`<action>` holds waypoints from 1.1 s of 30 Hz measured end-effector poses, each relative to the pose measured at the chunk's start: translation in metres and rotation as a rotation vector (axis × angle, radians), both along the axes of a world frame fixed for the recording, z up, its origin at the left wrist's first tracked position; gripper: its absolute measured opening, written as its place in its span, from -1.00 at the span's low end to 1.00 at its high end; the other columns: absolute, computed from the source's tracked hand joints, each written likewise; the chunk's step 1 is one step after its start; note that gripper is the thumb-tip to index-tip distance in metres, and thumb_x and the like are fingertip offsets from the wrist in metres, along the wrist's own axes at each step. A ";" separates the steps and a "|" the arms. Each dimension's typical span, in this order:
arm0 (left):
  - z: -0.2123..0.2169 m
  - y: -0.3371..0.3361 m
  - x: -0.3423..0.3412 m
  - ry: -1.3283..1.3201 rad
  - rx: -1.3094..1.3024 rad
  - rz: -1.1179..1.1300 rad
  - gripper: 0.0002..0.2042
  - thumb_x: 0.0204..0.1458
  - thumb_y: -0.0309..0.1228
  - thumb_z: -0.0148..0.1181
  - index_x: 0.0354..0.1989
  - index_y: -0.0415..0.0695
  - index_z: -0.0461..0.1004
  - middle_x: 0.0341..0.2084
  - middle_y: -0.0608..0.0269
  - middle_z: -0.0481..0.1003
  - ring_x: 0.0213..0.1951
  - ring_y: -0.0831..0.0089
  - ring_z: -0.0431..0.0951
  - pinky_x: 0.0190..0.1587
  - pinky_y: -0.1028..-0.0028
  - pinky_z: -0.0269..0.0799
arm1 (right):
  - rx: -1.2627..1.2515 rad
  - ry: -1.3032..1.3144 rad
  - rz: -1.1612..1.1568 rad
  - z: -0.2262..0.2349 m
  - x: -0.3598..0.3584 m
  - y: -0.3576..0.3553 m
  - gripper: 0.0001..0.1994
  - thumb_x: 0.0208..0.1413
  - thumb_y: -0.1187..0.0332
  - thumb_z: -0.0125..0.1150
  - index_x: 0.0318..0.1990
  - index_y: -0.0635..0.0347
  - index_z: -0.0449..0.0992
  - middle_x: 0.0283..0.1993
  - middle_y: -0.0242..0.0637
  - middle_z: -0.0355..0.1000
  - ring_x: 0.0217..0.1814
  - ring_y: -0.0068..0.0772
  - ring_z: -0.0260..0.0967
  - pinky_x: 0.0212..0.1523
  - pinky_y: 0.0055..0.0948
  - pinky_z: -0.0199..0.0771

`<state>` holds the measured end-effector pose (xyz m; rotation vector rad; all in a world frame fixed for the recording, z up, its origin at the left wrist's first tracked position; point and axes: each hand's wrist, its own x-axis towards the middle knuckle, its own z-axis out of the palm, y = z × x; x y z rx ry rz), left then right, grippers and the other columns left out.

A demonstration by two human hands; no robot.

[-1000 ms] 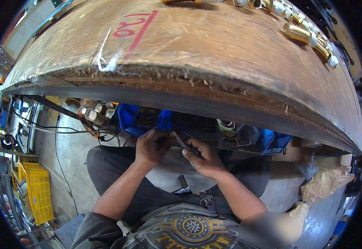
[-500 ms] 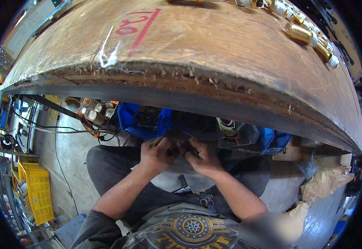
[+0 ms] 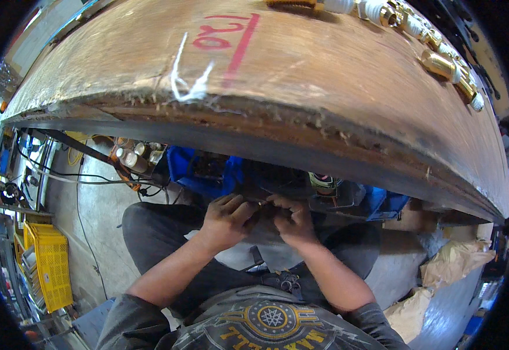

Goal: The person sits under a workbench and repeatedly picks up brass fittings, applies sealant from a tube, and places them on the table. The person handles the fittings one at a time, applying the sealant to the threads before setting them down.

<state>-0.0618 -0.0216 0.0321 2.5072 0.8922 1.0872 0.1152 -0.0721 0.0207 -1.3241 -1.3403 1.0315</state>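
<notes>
My left hand [image 3: 229, 220] and my right hand [image 3: 291, 220] are close together above my lap, just under the table's edge. Both have curled, pinching fingers. A tiny gold-coloured glint shows between the fingertips; the piece itself is too small and shadowed to name. Directly beyond my hands, beneath the tabletop, is a blue bin [image 3: 178, 169] with dark small contents. On the wooden table [image 3: 324, 64], brass threaded fittings [image 3: 438, 63] wrapped in white tape lie at the far right. White stringy scraps [image 3: 199, 87] cling to the near edge.
The table's rough front edge hangs over my knees. Another blue bin [image 3: 383, 201] is under it at right. Bottles [image 3: 131, 157] and cables stand at left, with a yellow crate [image 3: 53, 265] on the floor. Brown paper [image 3: 455, 259] lies at right.
My view has shifted slightly, so the tabletop sits further right. My hands stay together; the fingers have changed position, and a gold glint now shows between them.
</notes>
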 end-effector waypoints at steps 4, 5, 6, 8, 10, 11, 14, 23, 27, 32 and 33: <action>0.001 0.003 -0.002 -0.015 0.019 -0.067 -0.77 -0.36 -0.51 0.31 -0.42 -0.09 0.49 -0.49 0.29 0.47 -0.46 0.28 0.51 -0.42 0.36 0.46 | -0.152 0.066 0.053 0.006 0.006 0.002 -0.90 0.04 0.43 0.18 -0.29 0.17 0.57 -0.36 -0.32 0.53 -0.28 -0.50 0.42 -0.16 -0.44 0.41; 0.003 0.003 -0.001 -0.024 0.029 -0.065 -0.77 -0.36 -0.52 0.30 -0.42 -0.08 0.49 -0.48 0.29 0.47 -0.46 0.28 0.51 -0.42 0.36 0.47 | -0.147 0.025 0.039 0.008 0.004 0.002 -0.90 0.05 0.43 0.18 -0.28 0.18 0.57 -0.36 -0.32 0.53 -0.28 -0.51 0.41 -0.17 -0.44 0.41; 0.004 0.004 -0.001 -0.032 0.039 -0.064 -0.76 -0.37 -0.52 0.30 -0.43 -0.08 0.49 -0.47 0.30 0.48 -0.46 0.28 0.51 -0.42 0.36 0.47 | -0.141 -0.017 0.025 0.009 0.003 0.002 -0.90 0.06 0.43 0.18 -0.28 0.18 0.57 -0.36 -0.33 0.53 -0.28 -0.52 0.41 -0.18 -0.45 0.41; 0.006 0.004 -0.003 -0.022 0.047 -0.075 -0.75 -0.40 -0.53 0.29 -0.43 -0.07 0.49 -0.43 0.30 0.50 -0.44 0.27 0.52 -0.41 0.36 0.47 | -0.136 0.016 -0.018 0.006 0.000 0.001 -0.92 0.07 0.46 0.19 -0.29 0.20 0.56 -0.34 -0.38 0.51 -0.35 -0.61 0.34 -0.30 -0.52 0.33; 0.006 0.004 -0.006 -0.015 0.058 -0.075 -0.73 -0.42 -0.54 0.28 -0.42 -0.07 0.50 -0.38 0.29 0.51 -0.43 0.27 0.52 -0.41 0.36 0.47 | -0.140 0.165 -0.069 -0.005 -0.003 0.001 -0.96 0.05 0.52 0.21 -0.33 0.23 0.55 -0.31 -0.46 0.46 -0.49 -0.79 0.21 -0.52 -0.67 0.17; 0.004 0.004 -0.007 -0.011 0.065 -0.068 -0.72 -0.44 -0.54 0.27 -0.42 -0.07 0.50 -0.36 0.29 0.52 -0.43 0.27 0.52 -0.41 0.36 0.47 | -0.152 0.140 -0.064 -0.003 -0.002 0.001 -0.97 0.05 0.51 0.22 -0.34 0.24 0.55 -0.30 -0.44 0.47 -0.47 -0.76 0.23 -0.49 -0.65 0.21; -0.006 0.004 -0.009 -0.044 0.029 -0.078 -0.70 -0.40 -0.54 0.28 -0.36 -0.06 0.52 -0.34 0.26 0.52 -0.41 0.24 0.52 -0.40 0.36 0.47 | -0.112 0.083 -0.041 0.001 0.000 0.000 -0.97 0.03 0.50 0.23 -0.38 0.26 0.53 -0.27 -0.39 0.49 -0.39 -0.67 0.31 -0.40 -0.55 0.32; 0.000 0.007 -0.022 -0.447 -1.464 -0.369 -0.72 0.16 -0.22 0.13 -0.22 -0.24 0.49 -0.40 0.23 0.55 -0.37 0.46 0.55 -0.36 0.47 0.47 | 0.333 -0.148 0.131 0.027 0.003 0.003 -0.88 -0.18 0.48 0.36 -0.49 0.15 0.50 -0.30 -0.27 0.50 -0.24 -0.29 0.44 -0.22 -0.31 0.44; 0.009 0.013 -0.030 -0.382 -1.654 -0.647 -0.67 0.23 -0.20 0.02 -0.22 -0.27 0.50 -0.46 0.21 0.56 -0.43 0.50 0.54 -0.36 0.53 0.47 | 0.446 -0.202 0.197 0.034 -0.001 0.000 -0.87 -0.23 0.46 0.39 -0.52 0.11 0.51 -0.35 -0.35 0.51 -0.24 -0.24 0.43 -0.24 -0.29 0.46; 0.015 0.017 -0.036 -0.364 -1.597 -0.732 -0.73 0.22 -0.28 0.05 -0.25 -0.28 0.51 -0.48 0.23 0.54 -0.47 0.52 0.52 -0.39 0.54 0.45 | 0.509 -0.287 0.230 0.039 -0.004 -0.001 -0.87 -0.24 0.44 0.39 -0.53 0.10 0.51 -0.34 -0.40 0.51 -0.23 -0.24 0.43 -0.24 -0.32 0.46; 0.013 0.018 -0.037 -0.367 -1.585 -0.729 -0.75 0.21 -0.29 0.07 -0.26 -0.28 0.51 -0.49 0.23 0.54 -0.47 0.53 0.51 -0.40 0.54 0.44 | 0.515 -0.302 0.235 0.040 -0.003 0.000 -0.87 -0.25 0.44 0.39 -0.53 0.11 0.51 -0.34 -0.40 0.51 -0.23 -0.25 0.43 -0.24 -0.32 0.45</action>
